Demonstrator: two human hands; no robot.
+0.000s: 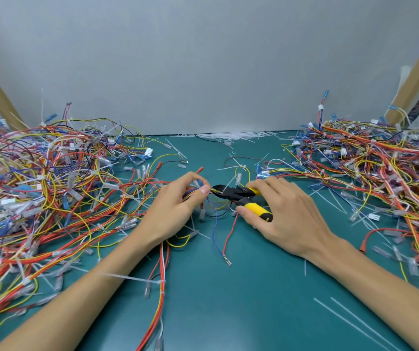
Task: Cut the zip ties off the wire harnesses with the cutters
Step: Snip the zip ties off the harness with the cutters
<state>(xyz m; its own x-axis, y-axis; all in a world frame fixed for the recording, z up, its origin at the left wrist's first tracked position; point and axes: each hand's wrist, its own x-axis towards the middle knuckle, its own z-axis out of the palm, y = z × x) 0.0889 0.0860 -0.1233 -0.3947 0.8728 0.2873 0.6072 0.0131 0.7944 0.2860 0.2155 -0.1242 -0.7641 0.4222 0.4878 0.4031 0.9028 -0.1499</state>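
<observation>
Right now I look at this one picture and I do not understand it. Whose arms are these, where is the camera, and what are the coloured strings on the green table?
There is no machine here: a person works with bare hands. The single camera sits on that person's head and looks forward and down. The left hand pinches a small bundle of thin coloured wires. The right hand grips black cutters with yellow handles, whose tip points at that bundle. On the teal work mat lie a left heap of red, yellow and blue wire harnesses and a similar right heap. Loose white plastic zip ties lie along the back edge.
</observation>
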